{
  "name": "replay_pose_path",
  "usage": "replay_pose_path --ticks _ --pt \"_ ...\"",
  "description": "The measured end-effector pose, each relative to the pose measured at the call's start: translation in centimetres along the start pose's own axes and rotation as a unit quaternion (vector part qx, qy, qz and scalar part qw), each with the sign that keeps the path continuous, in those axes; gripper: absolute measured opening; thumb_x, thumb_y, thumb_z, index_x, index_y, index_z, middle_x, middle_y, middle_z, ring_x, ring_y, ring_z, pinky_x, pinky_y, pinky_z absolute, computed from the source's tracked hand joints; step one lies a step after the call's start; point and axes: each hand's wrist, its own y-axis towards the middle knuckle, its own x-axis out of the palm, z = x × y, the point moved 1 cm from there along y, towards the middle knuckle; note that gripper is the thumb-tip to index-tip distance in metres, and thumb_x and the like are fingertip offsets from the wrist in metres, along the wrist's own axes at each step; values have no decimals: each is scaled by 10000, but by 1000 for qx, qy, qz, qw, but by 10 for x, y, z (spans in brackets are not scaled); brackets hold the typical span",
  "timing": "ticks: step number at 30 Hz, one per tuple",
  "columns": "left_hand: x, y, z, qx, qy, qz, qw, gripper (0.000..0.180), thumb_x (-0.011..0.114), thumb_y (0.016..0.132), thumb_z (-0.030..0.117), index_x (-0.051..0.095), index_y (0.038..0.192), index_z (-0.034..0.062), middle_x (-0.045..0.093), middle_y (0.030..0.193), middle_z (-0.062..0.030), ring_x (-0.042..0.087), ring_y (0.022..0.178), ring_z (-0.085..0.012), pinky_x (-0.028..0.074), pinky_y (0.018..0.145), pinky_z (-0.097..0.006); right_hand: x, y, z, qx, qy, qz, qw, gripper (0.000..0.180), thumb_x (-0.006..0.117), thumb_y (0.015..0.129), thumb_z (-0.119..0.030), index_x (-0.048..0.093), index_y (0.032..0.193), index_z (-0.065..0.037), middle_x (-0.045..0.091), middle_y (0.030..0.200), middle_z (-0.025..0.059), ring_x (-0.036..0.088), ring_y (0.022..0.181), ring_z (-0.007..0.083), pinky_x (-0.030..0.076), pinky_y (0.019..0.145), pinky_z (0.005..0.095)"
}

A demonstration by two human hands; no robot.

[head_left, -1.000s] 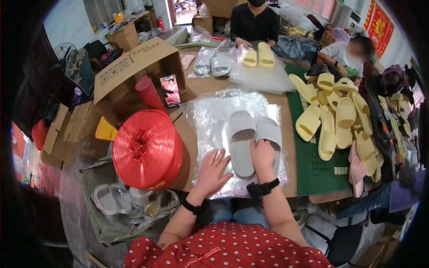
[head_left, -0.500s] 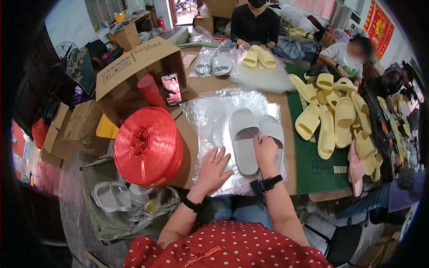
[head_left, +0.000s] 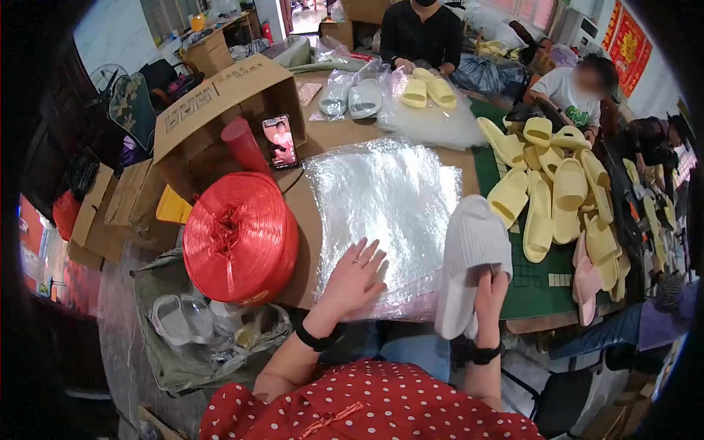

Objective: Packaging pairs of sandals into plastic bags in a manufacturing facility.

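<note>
My right hand [head_left: 490, 297] grips a pair of light grey slippers [head_left: 475, 253], held tilted at the right of a stack of clear plastic bags [head_left: 381, 198]. One slipper mostly covers the other, and my fingers reach into the foot opening. On the bags' lower left part lies my left hand [head_left: 356, 277], flat with its fingers spread and nothing in it. To the left of that hand stands a big roll of red plastic twine [head_left: 238, 238].
Yellow slippers [head_left: 568, 191] are heaped on a green mat [head_left: 532, 293] to the right, beside a pink slipper [head_left: 584, 279]. A cardboard box [head_left: 220, 95] and a phone [head_left: 280, 143] stand far left. Bagged grey slippers [head_left: 364, 99] lie at the back. Two other people sit across.
My right hand has lifted the grey slippers off the plastic bags, tilted them and carried them right. The left hand stays on the bags, shifted slightly.
</note>
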Motion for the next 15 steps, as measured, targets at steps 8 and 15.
replay_pose_path --ticks 8,15 --pt "30 -2 -17 -21 -23 -20 999 583 716 796 380 591 1295 105 486 1436 -177 454 1285 -420 390 1052 -499 -40 -22 33 -8 96 -4 995 154 538 985 -105 571 1018 41 581 923 10 494 809 87 420 688 250" --pt "20 8 12 -13 -4 -54 998 659 699 833 470 525 1401 186 375 1529 -167 294 1422 -411 259 1163 -522 -57 -29 24 13 117 25 993 192 531 971 -45 560 1121 72 610 1023 93 547 917 143 452 813 295"
